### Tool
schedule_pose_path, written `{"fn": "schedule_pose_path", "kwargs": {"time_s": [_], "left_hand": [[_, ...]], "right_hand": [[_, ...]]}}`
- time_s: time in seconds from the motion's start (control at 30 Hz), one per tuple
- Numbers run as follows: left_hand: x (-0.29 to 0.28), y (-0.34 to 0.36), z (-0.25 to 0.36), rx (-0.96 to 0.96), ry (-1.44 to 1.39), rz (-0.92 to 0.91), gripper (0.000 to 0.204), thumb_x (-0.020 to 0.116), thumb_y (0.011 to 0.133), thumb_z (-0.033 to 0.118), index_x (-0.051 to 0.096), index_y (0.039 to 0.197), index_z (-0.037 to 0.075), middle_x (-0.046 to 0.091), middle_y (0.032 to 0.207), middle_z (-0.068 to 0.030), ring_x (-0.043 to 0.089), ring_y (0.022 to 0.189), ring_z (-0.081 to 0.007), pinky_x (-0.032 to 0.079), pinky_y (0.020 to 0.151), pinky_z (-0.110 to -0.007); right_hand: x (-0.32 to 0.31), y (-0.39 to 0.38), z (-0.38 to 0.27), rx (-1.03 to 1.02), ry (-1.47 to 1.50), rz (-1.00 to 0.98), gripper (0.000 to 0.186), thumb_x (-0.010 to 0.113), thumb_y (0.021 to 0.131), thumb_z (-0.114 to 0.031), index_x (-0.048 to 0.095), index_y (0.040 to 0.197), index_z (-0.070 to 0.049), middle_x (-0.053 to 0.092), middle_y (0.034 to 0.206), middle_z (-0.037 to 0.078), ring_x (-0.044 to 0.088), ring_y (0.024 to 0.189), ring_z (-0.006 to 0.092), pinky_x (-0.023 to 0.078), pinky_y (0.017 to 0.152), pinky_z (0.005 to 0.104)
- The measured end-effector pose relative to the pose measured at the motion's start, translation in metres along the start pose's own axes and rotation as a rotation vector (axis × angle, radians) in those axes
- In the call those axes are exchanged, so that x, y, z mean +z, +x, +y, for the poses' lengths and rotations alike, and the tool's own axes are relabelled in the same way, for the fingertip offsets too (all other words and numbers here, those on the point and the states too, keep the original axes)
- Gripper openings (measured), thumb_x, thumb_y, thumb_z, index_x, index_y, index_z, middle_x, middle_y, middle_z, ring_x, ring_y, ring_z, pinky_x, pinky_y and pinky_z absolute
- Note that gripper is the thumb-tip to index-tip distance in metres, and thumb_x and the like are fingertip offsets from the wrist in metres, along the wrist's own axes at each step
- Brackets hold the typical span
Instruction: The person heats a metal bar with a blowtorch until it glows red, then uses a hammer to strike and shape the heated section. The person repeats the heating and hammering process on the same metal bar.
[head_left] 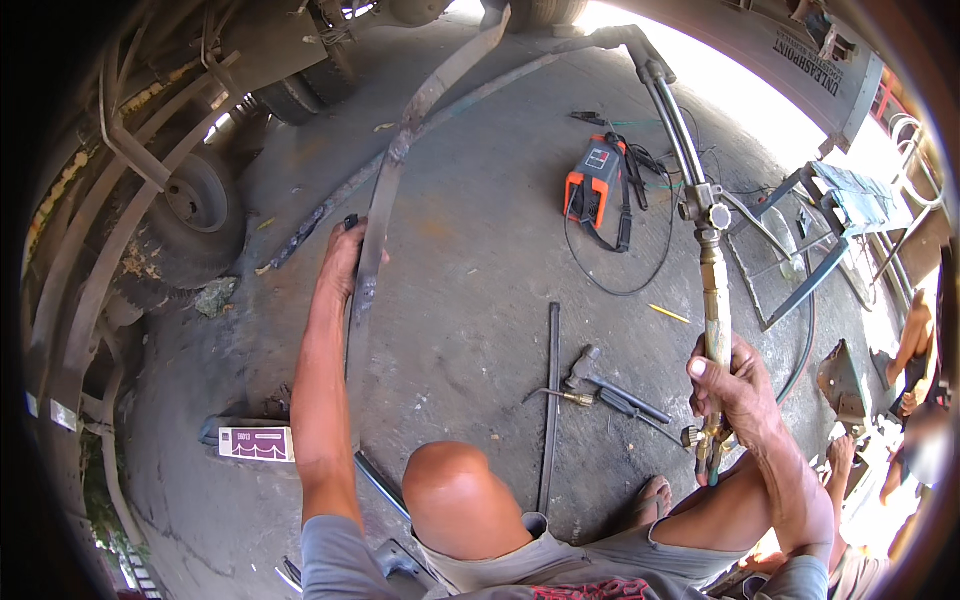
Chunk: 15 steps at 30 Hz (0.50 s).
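Left hand is wrapped around a flat steel bar slanting up ahead of the person; right hand is clamped on the brass torch, off to the right. Bar looks stiff, probably heavy, so mid-length's best. Torch is likely top-heavy; stick to its lower body.

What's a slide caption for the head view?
Left hand at a long metal bar, right hand gripping a cutting torch.

Left hand curled, stretched forward; right hand curled closer in.
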<state>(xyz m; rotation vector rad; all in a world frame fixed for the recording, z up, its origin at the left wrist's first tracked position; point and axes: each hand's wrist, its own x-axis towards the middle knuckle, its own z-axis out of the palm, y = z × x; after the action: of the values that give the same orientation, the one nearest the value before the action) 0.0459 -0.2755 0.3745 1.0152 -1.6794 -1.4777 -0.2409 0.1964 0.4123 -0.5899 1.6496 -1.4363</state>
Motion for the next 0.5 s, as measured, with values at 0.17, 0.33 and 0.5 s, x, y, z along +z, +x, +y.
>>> {"fn": "schedule_pose_path", "kwargs": {"time_s": [0.17, 0.33, 0.5], "left_hand": [[0.018, -0.023, -0.048, -0.129, 0.208, 0.086, 0.04, 0.073, 0.098, 0.04, 0.068, 0.087, 0.002, 0.066, 0.067, -0.008, 0.063, 0.052, -0.0176, 0.049, 0.051, -0.033], [0.03, -0.034, -0.12, -0.067, 0.469, 0.061, 0.044, 0.071, 0.099, 0.04, 0.067, 0.079, 0.002, 0.065, 0.066, -0.0105, 0.064, 0.057, -0.0239, 0.05, 0.057, -0.038], [0.05, -0.044, -0.18, 0.037, 0.995, 0.101, 0.037, 0.07, 0.096, 0.034, 0.075, 0.089, -0.001, 0.074, 0.089, -0.0236, 0.07, 0.083, -0.0475, 0.055, 0.077, -0.051]], "right_hand": [[0.002, 0.002, 0.004, -0.028, 0.026, -0.003, 0.029, 0.066, 0.1, -0.028, 0.059, 0.112, -0.003, 0.056, 0.07, 0.004, 0.055, 0.054, 0.0144, 0.049, 0.055, 0.0303], [0.007, 0.006, 0.001, 0.02, -0.014, -0.022, 0.028, 0.065, 0.101, -0.029, 0.059, 0.113, -0.004, 0.057, 0.076, 0.002, 0.056, 0.064, 0.0136, 0.049, 0.063, 0.0308], [0.02, 0.018, 0.01, 0.019, -0.027, 0.014, 0.028, 0.068, 0.1, -0.027, 0.059, 0.113, -0.004, 0.057, 0.074, 0.002, 0.056, 0.063, 0.0127, 0.049, 0.059, 0.0296]]}}
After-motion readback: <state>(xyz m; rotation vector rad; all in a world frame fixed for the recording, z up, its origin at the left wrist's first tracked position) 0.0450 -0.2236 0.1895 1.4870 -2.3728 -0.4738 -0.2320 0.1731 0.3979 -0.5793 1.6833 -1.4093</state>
